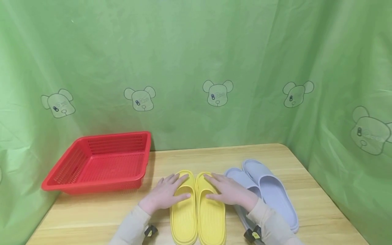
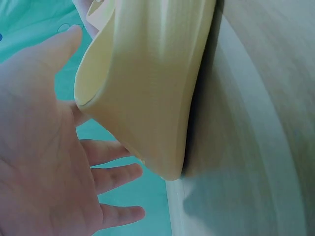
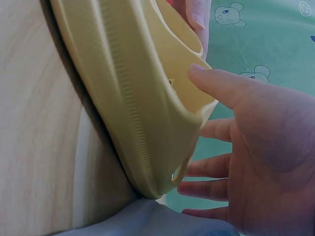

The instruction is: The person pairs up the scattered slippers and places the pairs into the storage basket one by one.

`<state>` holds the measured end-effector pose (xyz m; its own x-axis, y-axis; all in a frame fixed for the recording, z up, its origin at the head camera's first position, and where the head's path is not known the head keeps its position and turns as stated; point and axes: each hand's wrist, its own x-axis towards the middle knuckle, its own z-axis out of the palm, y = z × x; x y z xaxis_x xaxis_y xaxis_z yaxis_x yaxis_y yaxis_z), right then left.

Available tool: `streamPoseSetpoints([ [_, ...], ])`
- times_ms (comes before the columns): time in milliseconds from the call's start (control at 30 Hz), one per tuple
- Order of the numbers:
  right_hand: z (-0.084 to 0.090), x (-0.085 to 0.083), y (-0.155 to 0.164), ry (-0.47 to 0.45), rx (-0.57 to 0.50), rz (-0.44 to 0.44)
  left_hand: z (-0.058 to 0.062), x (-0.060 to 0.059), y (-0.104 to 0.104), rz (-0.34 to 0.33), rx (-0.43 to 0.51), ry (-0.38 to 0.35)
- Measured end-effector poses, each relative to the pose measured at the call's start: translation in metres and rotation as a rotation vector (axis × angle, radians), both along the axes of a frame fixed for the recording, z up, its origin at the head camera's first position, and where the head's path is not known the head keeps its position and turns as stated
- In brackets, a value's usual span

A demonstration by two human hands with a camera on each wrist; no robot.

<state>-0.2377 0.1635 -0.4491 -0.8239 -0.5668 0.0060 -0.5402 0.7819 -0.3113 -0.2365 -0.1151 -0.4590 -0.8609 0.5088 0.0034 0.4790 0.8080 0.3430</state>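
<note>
Two yellow slippers stand side by side, toes pointing away, in the head view. My left hand (image 1: 165, 192) lies over the toe strap of the left yellow slipper (image 1: 183, 221), its fingers spread and straight. Over the strap of the right yellow slipper (image 1: 212, 221) is my right hand (image 1: 234, 190), also with extended fingers. Both thumbs reach toward the foot openings. In the left wrist view the palm faces the side of the yellow slipper (image 2: 147, 83). The right wrist view shows the thumb at the opening edge of its yellow slipper (image 3: 123, 98); whether it touches I cannot tell.
A pair of light blue slippers (image 1: 277, 195) lies at a slant to the right, partly under my right forearm. At the back left sits a red plastic basket (image 1: 114, 166). The wooden table (image 1: 321, 207) is bordered by green curtains (image 1: 183, 51).
</note>
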Motion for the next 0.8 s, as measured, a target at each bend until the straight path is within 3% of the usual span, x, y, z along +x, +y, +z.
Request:
streamPoseSetpoints([
  [800,-0.0042,-0.0018,-0.0008,0.040,-0.026,0.022,-0.0005,-0.0010,-0.0001,-0.017,0.028,0.065],
])
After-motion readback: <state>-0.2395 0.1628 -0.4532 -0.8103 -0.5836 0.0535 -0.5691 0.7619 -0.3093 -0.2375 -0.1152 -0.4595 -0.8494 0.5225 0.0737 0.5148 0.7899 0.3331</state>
